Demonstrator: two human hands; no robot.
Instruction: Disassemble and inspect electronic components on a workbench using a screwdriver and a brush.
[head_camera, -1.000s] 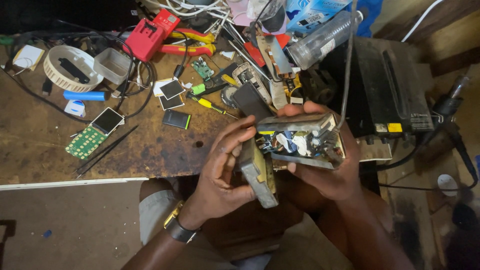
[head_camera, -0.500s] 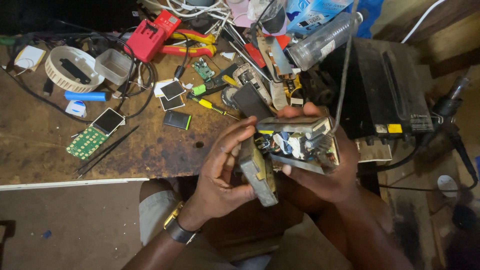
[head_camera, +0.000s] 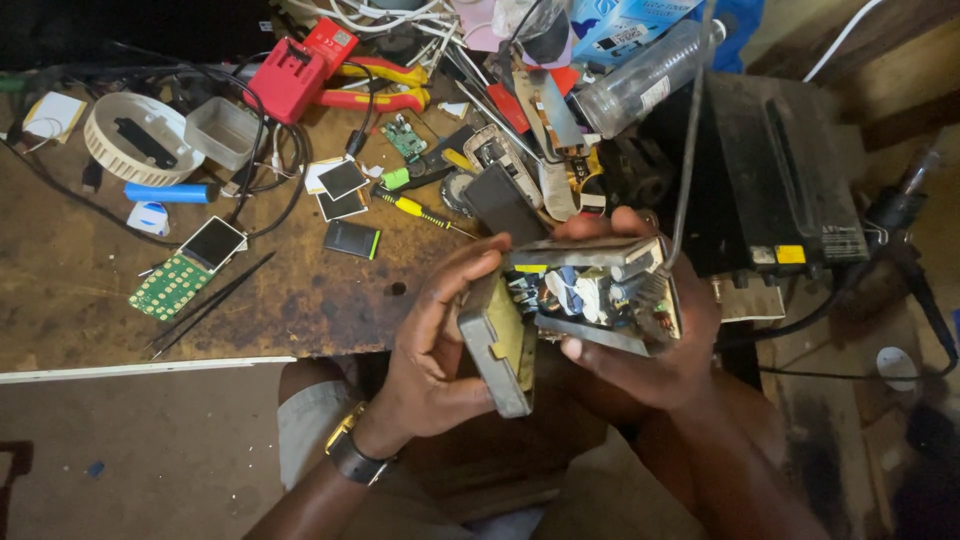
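My right hand (head_camera: 665, 355) cradles an opened grey metal power-supply box (head_camera: 600, 295), its circuit board, wires and components showing through the open side. My left hand (head_camera: 432, 345), a watch with a gold band on its wrist, grips a grey metal cover piece (head_camera: 497, 345) with a yellow inner face, tilted against the box's left end. Both hands are held in front of the workbench edge, above my lap.
The worn wooden workbench (head_camera: 90, 300) is cluttered: a phone board with keypad (head_camera: 185, 265), tweezers (head_camera: 210, 303), small screens (head_camera: 340, 188), a red tool (head_camera: 300, 72), pliers (head_camera: 375, 85), a blue cylinder (head_camera: 168, 192), a plastic bottle (head_camera: 640, 78), a black unit (head_camera: 775, 170) at right.
The hands and the box have barely shifted; my left hand has brought the cover piece slightly closer against the box's end.
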